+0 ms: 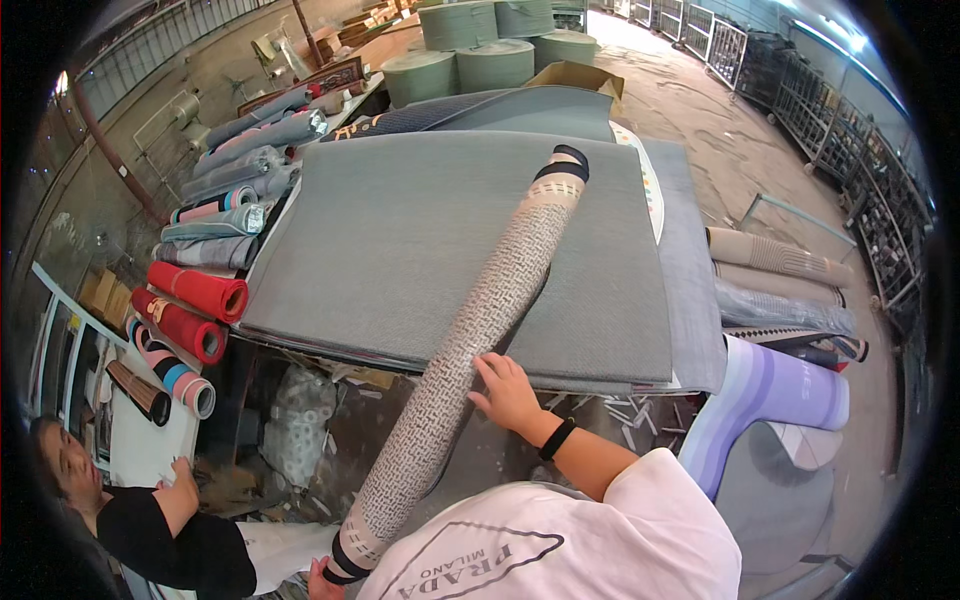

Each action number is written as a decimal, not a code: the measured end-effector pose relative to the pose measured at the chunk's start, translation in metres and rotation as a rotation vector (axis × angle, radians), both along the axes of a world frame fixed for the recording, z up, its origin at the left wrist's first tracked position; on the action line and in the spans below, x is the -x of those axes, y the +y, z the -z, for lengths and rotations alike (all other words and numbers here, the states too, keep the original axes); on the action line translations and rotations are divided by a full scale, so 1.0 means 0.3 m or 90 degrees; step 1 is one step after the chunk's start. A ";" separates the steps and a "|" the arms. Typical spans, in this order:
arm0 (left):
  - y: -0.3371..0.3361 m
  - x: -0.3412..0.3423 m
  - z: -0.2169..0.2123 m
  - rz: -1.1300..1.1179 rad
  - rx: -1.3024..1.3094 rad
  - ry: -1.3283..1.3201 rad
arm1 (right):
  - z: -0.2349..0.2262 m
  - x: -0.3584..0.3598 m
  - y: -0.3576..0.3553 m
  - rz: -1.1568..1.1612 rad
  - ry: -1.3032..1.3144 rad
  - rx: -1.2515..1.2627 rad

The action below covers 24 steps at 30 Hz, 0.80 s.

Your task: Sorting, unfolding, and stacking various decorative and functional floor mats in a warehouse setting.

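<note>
Left grip: the left grip (322, 582) touches the roll's near end; mostly hidden at the lower edge, so I cannot tell whether it is closed.
Patterned mat roll: the beige-and-dark patterned mat roll (455, 345), black at both ends, slants from near left to far right, its far part over the grey stack, its near part jutting past the edge.
Right grip: the right grip (508, 392) has its fingers apart, laid against the roll's right side.
Near left: a co-worker (175, 535) in black sleeves, beside a white table (150, 450).
Below the roll: a plastic-wrapped bundle (300, 425) and scattered scraps.
Near right: a purple striped mat (760, 400), bent over.
Grey mat stack: the grey mat stack (400, 240) spreads wide, crossed by the roll.
Left side: two red rolls (200, 288), with plastic-wrapped rolls (235, 170) farther back.
Right side: beige rolls (780, 256).
Far: large grey-green rolls (495, 65), an open cardboard box (575, 78); metal racks (850, 170) at far right.
</note>
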<state>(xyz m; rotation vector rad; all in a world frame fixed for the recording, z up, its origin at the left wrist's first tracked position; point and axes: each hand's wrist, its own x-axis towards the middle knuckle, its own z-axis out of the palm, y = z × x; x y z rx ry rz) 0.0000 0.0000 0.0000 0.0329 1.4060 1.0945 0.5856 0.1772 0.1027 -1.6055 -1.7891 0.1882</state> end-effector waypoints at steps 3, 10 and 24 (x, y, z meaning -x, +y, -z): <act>0.010 -0.075 -0.071 -0.115 0.103 0.043 | 0.026 0.019 0.028 -0.021 0.014 -0.006; -0.013 -0.278 -0.364 0.278 -0.044 0.288 | -0.006 -0.021 0.000 -0.018 0.000 -0.017; -0.010 -0.283 -0.341 0.065 -0.101 0.438 | 0.299 0.046 0.033 0.227 1.187 0.579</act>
